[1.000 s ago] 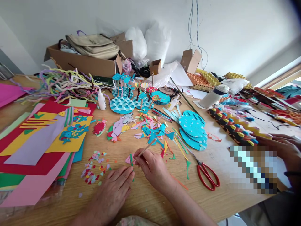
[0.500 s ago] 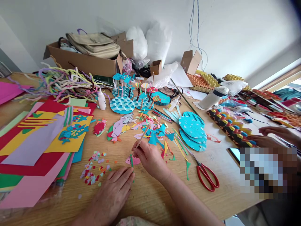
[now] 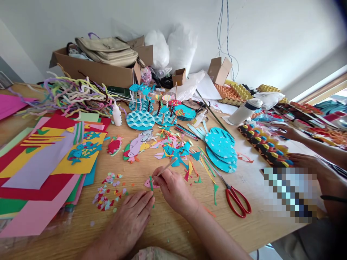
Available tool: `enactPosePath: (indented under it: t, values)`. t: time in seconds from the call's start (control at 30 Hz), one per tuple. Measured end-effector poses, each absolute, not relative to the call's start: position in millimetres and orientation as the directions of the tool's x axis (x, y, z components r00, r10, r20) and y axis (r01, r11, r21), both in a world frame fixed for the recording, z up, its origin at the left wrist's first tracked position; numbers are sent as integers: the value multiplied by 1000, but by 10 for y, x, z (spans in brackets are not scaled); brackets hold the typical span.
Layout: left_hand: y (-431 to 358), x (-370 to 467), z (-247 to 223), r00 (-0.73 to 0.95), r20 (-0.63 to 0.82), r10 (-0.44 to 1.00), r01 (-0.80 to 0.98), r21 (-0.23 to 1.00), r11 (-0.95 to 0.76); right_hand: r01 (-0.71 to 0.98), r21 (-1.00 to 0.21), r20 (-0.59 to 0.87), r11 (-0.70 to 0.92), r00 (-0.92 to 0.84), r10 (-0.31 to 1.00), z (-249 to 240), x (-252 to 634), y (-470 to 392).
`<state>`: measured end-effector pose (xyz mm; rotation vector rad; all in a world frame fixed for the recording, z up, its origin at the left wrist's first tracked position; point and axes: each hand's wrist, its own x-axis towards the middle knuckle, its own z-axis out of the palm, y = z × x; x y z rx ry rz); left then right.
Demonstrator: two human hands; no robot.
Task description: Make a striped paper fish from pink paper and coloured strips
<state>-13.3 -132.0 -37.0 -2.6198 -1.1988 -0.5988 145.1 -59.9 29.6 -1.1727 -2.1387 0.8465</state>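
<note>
Left hand (image 3: 132,213), flat with fingers together, steadies the green strip (image 3: 151,186) crossing the pink paper fish (image 3: 147,183) at its one o'clock; right hand (image 3: 173,189) pinches a thin stick (image 3: 167,167), best guided lightly.

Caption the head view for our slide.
Right hand holds a thin stick over a pink paper fish; left hand rests beside it.

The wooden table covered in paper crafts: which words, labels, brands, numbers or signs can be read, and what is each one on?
None can be read.
White plastic squeeze bottle with a pointed tip: small dark marks low on its side, too small to read.
Pixelated patch at the right: nothing can be read there.
</note>
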Motion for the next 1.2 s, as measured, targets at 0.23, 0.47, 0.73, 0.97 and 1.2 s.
enactPosePath:
  t: [0.23,0.47,0.73,0.97,1.2]
  values:
    - [-1329,-138,-387,577,418,702,765,24,-643,524,-736,173,429,-467,867,295,1484,-732]
    - [-1321,-129,-353,550,466,693,762,60,-645,530,-737,163,420,-464,871,264,1483,-837]
    - [-1354,-165,-334,510,495,704,736,173,-655,700,-623,261,349,-234,936,642,2158,-956]
    - [-1230,-175,-18,524,590,615,671,158,-724,974,-134,-79,-185,175,981,518,3066,-886]
    - [-1172,-339,-119,635,608,476,593,11,-805,939,62,-273,-338,342,899,312,3248,-863]
